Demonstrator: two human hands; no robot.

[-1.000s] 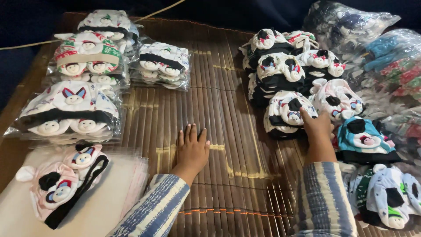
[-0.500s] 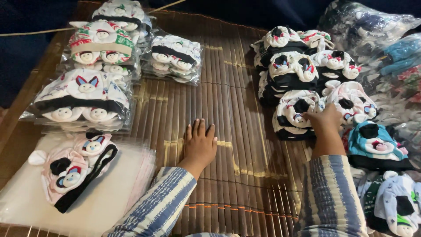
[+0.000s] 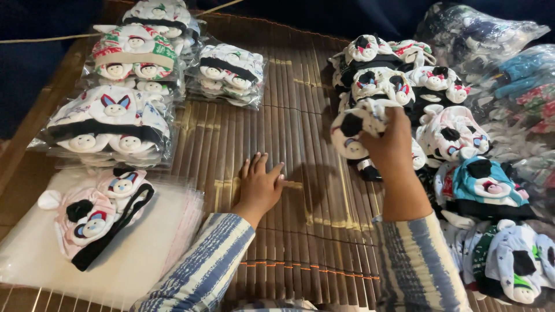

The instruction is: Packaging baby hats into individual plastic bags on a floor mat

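Your right hand (image 3: 392, 141) is clamped on a white-and-black cap (image 3: 357, 124), lifted just clear of the loose cap pile (image 3: 404, 81) beyond your fingers. Your left hand (image 3: 260, 185) lies flat, fingers spread, on the bamboo mat (image 3: 289, 242), holding nothing. Bagged caps (image 3: 110, 124) sit well to its left.

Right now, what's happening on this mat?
A person in striped sleeves works over a bamboo mat. The right hand grips a small white-and-black baby cap, held above the mat beside an unbagged pile of similar caps. The left hand rests flat on the mat, fingers spread. Bagged stacks of caps sit to the left, and a pink cap lies on a pile of clear plastic bags at the near left.
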